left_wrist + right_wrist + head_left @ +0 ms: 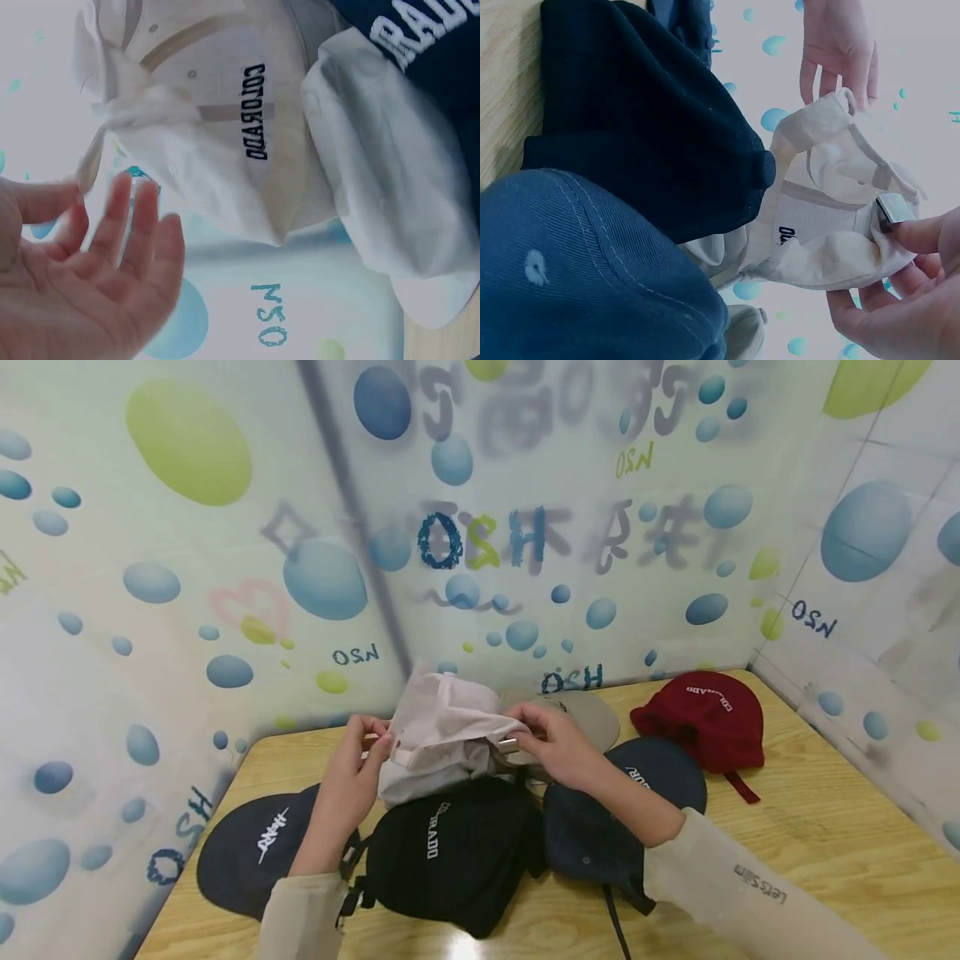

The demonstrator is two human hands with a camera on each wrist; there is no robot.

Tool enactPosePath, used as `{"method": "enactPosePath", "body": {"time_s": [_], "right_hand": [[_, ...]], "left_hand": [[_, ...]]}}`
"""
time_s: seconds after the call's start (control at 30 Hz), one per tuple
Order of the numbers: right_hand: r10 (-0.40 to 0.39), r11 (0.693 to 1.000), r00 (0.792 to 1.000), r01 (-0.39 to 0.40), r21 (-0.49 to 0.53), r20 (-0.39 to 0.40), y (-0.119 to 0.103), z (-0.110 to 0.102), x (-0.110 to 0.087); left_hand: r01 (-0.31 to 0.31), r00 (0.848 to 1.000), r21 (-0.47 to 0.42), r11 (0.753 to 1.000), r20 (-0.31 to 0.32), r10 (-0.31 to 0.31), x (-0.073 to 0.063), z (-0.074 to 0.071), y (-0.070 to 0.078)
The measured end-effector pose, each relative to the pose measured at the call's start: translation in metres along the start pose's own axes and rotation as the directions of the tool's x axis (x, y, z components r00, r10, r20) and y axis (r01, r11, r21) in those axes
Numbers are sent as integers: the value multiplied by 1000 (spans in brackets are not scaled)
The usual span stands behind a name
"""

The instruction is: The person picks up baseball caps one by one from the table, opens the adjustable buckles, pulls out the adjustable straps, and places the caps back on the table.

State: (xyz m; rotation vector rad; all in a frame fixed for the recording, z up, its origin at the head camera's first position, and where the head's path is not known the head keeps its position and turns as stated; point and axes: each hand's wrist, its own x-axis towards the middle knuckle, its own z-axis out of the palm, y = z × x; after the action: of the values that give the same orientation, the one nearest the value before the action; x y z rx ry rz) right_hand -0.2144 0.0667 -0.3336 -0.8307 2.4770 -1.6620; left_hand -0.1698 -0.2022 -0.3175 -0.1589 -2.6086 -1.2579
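A cream baseball cap (pixel 459 703) with a dark COLORADO print, plain in the left wrist view, is held up between both hands over a row of other caps. My left hand (pixel 354 789) pinches its edge between thumb and forefinger, the other fingers spread loose. On the opposite side my right hand (pixel 561 750) grips the cap by its back strap, the thumb at a metal buckle (pixel 895 210). The right wrist view looks into the cap's hollow underside. Just below it a pale grey-white cap (pixel 420 783) shows, partly covered.
On the wooden table (pixel 825 827) lie a black COLORADO cap (pixel 457 852), a navy cap (pixel 240 852) at left, another navy cap (pixel 592 831), a beige cap (pixel 592 714) behind and a red cap (pixel 708 718) at right. A patterned curtain (pixel 480 635) hangs behind.
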Motion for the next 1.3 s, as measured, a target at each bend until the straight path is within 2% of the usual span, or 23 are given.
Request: {"method": "enactPosePath", "body": {"time_s": [0.07,0.13,0.23,0.3,0.33,0.37,0.5,0.57,0.6,0.63,0.67,0.7,0.77,0.83,0.87,0.93,1.07,1.17,1.3], "right_hand": [[3,1000,1000,-3,-2,0,-1,0,0],[2,1000,1000,-2,-11,4,-1,-1,1],[4,1000,1000,-4,-18,2,-3,0,1],[7,1000,1000,-7,-25,0,-3,1,1],[8,1000,1000,-8,-28,0,-3,1,1],[10,1000,1000,-10,-29,0,-3,1,1],[4,1000,1000,-4,-26,2,-2,1,1],[4,1000,1000,-4,-19,0,-2,0,1],[4,1000,1000,-4,-17,1,-2,0,1],[-1,1000,1000,1,-20,2,-2,0,1],[0,1000,1000,0,-22,2,-2,0,1],[0,1000,1000,0,-23,3,-3,1,1],[1,1000,1000,-1,-20,8,-3,1,1],[0,1000,1000,0,-16,12,-3,2,2],[1,1000,1000,-1,-10,13,-3,2,2],[-6,1000,1000,6,1,18,-2,2,2],[-15,1000,1000,15,15,19,-1,1,2],[-7,1000,1000,7,10,22,-2,0,2],[1,1000,1000,-1,-6,20,-2,-1,2]], "left_hand": [[-38,999,-73,997,16,39,0,-3,0],[-119,991,-153,981,41,127,0,-5,0],[-254,956,-270,929,79,284,4,-7,2],[-315,930,-306,898,90,357,9,-8,5],[-336,921,-293,895,95,377,12,-9,8],[-344,920,-266,900,93,380,15,-10,12],[-328,938,-73,942,90,334,33,-12,34],[-316,946,47,948,100,310,43,-11,45],[-314,947,115,942,112,302,49,-9,49],[-316,947,197,928,127,296,54,-8,53],[-320,946,292,901,141,290,58,-6,57],[-325,945,383,865,158,285,62,-5,60],[-339,941,536,774,201,273,68,-1,65],[-355,935,632,689,243,259,71,1,68],[-361,933,655,664,262,248,73,2,69],[-361,932,674,644,288,221,75,4,71],[-352,933,682,641,311,182,77,3,72],[-368,925,666,649,333,183,79,2,71],[-360,914,596,718,380,142,84,-1,69]]}}
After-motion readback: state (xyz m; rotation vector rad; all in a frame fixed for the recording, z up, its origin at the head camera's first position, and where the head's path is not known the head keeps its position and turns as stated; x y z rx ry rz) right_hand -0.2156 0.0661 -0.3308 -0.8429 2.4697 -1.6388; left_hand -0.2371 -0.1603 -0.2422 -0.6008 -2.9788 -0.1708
